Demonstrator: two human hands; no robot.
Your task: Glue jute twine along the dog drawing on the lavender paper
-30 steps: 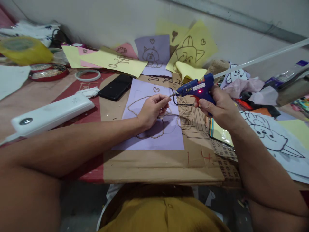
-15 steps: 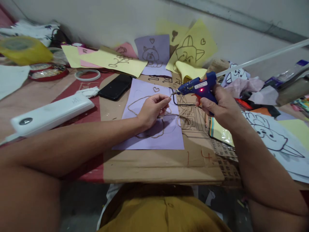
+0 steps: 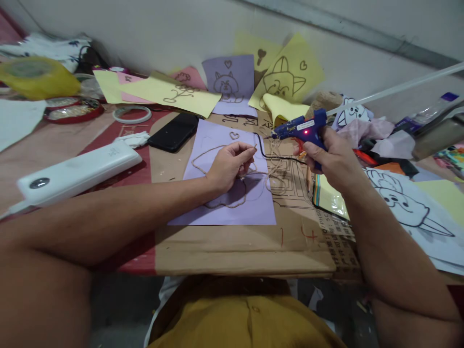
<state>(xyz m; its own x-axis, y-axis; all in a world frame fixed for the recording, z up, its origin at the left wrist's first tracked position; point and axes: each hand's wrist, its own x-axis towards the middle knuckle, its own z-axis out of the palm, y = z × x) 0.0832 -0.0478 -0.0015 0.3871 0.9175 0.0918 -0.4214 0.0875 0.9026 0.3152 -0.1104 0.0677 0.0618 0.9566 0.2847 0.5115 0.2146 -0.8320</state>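
Note:
Between thumb and forefinger, my left hand (image 3: 234, 164) pinches the end of a brown twine (image 3: 277, 181), just above a purple sheet of paper (image 3: 259, 208). Twine forms part of an outline on that sheet, and a small heart is drawn near its top. My right hand (image 3: 331, 154) grips a blue hot glue gun (image 3: 299, 128) by its handle, its red light on. The gun's nozzle points left, a short gap away from the twine's end. A long clear glue stick (image 3: 395, 87) sticks out of the gun's back.
Left of the sheet lie a black phone (image 3: 176, 132), a white power bank-like device (image 3: 79, 169) and a tape roll (image 3: 132, 113). Finished-looking drawings on yellow paper (image 3: 279, 79) lean against the wall. A black cord (image 3: 261, 147) crosses the cardboard (image 3: 232, 251). Papers and scraps crowd the right.
My right hand has drawn the glue gun slightly right, so its nozzle is now apart from the twine's end. My left hand has stayed in place.

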